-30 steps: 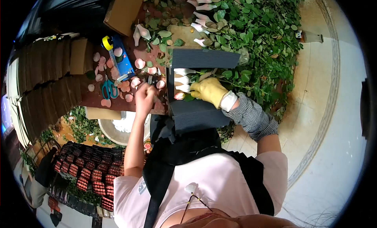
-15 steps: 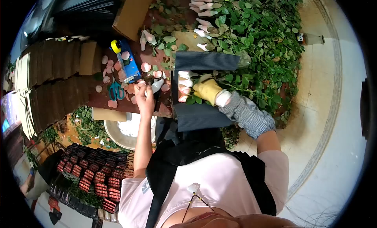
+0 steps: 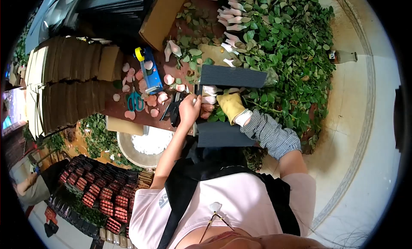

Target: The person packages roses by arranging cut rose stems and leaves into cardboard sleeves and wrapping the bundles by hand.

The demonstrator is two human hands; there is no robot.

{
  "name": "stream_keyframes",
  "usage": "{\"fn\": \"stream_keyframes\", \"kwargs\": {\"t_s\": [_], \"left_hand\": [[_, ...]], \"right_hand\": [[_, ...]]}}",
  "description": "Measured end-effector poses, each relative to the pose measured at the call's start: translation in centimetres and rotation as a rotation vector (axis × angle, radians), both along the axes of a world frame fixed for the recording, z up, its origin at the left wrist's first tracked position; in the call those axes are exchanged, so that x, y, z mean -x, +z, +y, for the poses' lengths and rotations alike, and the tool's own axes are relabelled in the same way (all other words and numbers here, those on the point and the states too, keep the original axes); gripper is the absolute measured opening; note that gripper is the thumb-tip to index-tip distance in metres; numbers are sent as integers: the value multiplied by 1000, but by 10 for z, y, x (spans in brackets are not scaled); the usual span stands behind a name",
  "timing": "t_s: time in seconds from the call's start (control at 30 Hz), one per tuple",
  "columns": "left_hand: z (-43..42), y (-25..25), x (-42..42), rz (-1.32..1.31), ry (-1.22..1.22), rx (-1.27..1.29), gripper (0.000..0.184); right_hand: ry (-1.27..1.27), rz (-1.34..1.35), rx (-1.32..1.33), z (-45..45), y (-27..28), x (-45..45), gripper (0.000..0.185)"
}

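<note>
Dark corrugated cardboard (image 3: pixel 234 76) lies with one flap above and another below a row of rose heads (image 3: pixel 209 99), some white, some pinkish. My left hand (image 3: pixel 189 109), bare, is closed at the left end of this row, against the cardboard's edge. What its fingers pinch is hidden. In a yellow glove with a checked sleeve, my right hand (image 3: pixel 230 106) curls over the rose stems just right of the heads; its fingertips are partly hidden. A black tool (image 3: pixel 174 109) lies left of my left hand.
Loose petals (image 3: pixel 168 79), teal scissors (image 3: pixel 135 101) and a blue tape dispenser (image 3: pixel 152 73) are on the table. Leafy rose stems (image 3: pixel 287 56) pile up at right. A bowl of white pieces (image 3: pixel 150 141) stands below the table edge. Cardboard stacks (image 3: pixel 77 86) are at left.
My left hand has moved right, from the loose petals to the rose heads at the cardboard's edge. The black tool now shows more fully. My right hand stays on the stems.
</note>
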State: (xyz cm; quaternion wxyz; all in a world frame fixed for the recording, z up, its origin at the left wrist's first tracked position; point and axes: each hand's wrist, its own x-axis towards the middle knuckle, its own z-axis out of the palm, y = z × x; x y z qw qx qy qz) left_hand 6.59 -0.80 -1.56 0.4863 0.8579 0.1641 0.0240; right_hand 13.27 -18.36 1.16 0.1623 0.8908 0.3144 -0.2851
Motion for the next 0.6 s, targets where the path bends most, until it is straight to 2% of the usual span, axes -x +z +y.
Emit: {"fn": "stream_keyframes", "kwargs": {"t_s": [0.07,0.1,0.13,0.17,0.2,0.27,0.3,0.33,0.4,0.47,0.53,0.57,0.6], "left_hand": [[9,-4,6,60,280,242,17],[24,-4,5,-40,256,164,15],[38,2,2,-140,235,88,13],[43,9,1,-153,154,31,10],[41,6,-3,-316,95,10,12],[38,3,-9,240,-140,236,20],[25,-10,-13,110,-210,-10,30],[12,-3,-19,211,-269,-60,34],[-6,12,-33,235,-372,-185,31],[-9,10,-34,152,-379,-193,28],[-10,26,-33,78,-390,-199,25],[-6,45,-32,168,-347,-29,20],[-5,28,-25,52,-281,-64,15]], "right_hand": [[28,-32,-37,-1,7,1,15],[-70,50,-33,-2,9,-3,13],[121,0,-133,-11,17,1,13],[10,-6,-170,-14,24,-1,15],[-97,-9,-207,-6,50,-6,17],[-135,-45,-134,-16,19,-10,18],[-183,-82,-64,-19,8,-10,19],[-185,-91,-62,-18,9,-11,19],[-86,-53,-121,-16,11,-15,17],[-123,-137,-178,-22,3,-13,16],[-280,-163,-461,-34,-15,-6,19],[-311,-168,-491,-38,-26,-5,19],[-323,-166,-479,-37,-28,-6,19]]}}
